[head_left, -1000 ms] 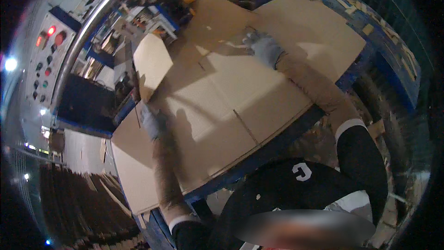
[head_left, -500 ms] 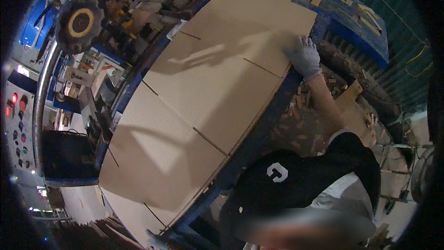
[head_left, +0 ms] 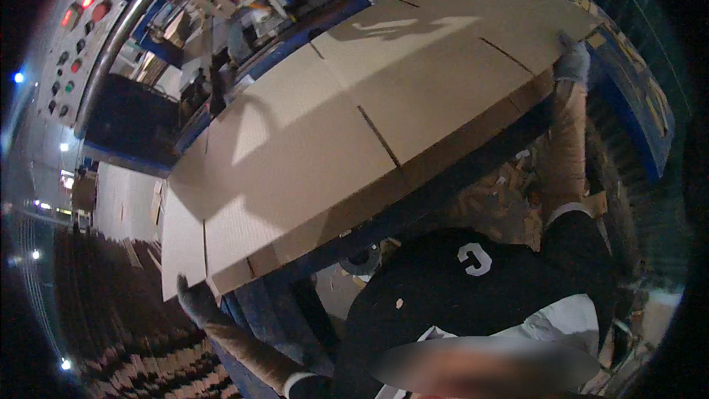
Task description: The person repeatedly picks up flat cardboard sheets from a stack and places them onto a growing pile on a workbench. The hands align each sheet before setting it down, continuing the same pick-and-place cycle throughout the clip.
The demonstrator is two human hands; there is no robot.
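A long, flat cardboard sheet [head_left: 310, 133] with cut slots and crease lines lies across in front of me, running from lower left to upper right. Along its near side a darker brown band [head_left: 443, 155] slopes down; I cannot tell whether it is a bent flap or the edge of several sheets. My left hand [head_left: 195, 303], in a grey glove, grips the sheet's near left corner, thumb on top and fingers hidden beneath. At the far right end my right hand [head_left: 572, 65], also gloved, holds the edge with its thumb over the top.
Blue machine framing [head_left: 354, 225] runs under the sheet. To the left stand a control panel [head_left: 77, 59] with lit red lamps and a curved metal rail [head_left: 122, 37]. Stacked cardboard [head_left: 140, 340] fills the lower left. Cardboard scraps [head_left: 502, 192] litter the floor at right.
My left hand has come fully into view at the sheet's left corner. The brown band along the near side now shows widely. My view has shifted, and the right hand stays at the right end.
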